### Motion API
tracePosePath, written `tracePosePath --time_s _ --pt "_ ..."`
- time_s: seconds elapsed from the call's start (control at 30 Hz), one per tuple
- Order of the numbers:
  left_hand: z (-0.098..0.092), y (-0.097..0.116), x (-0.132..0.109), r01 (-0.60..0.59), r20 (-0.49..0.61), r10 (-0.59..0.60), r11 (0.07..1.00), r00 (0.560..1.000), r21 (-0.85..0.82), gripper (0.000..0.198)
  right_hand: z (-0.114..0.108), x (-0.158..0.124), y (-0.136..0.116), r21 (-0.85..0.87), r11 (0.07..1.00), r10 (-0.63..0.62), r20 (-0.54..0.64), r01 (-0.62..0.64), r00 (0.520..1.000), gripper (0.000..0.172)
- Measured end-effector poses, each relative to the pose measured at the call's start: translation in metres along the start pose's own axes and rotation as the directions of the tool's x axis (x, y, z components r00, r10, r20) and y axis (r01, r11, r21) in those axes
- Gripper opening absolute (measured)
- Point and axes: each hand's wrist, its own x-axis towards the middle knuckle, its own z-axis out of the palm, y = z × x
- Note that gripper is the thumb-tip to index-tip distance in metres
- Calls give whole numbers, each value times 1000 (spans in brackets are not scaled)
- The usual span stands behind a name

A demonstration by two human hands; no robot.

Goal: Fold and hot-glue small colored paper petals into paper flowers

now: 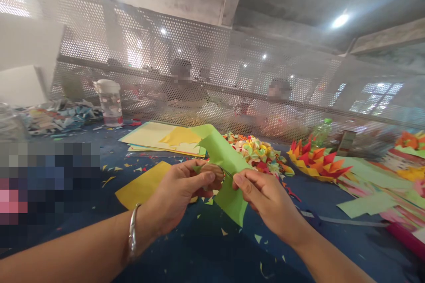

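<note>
A light green paper sheet [223, 159] is held up over the dark blue table [186, 252]. My right hand [265, 201] is closed, pinching the sheet's lower right edge. My left hand [181, 192], with a metal bangle on the wrist, is closed round small scissors [215, 171] whose blades meet the green sheet. A yellow sheet [142, 185] lies flat on the table just beyond my left hand.
Yellow and green sheets [166, 139] are stacked further back. Folded colourful paper pieces [259, 150] and an orange-red spiky paper shape [317, 161] lie to the right. A clear plastic bottle [109, 101] stands back left. Paper scraps dot the table. People sit behind a perforated metal screen [212, 75].
</note>
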Motion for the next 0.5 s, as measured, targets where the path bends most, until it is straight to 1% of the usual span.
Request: tracePosePath --time_s 0.17,0.27,0.5 --pt "0 1 0 -19 21 19 1000 1000 11 11 -2 0 -2 -70 998 -7 -1 7 1000 39" --pt "0 1 0 -24 14 23 1000 1000 18 9 -3 -1 -3 -108 994 -10 -11 9 1000 39" --pt "0 2 0 -21 32 20 999 999 28 9 -3 -1 -3 -155 988 -23 -14 20 1000 39"
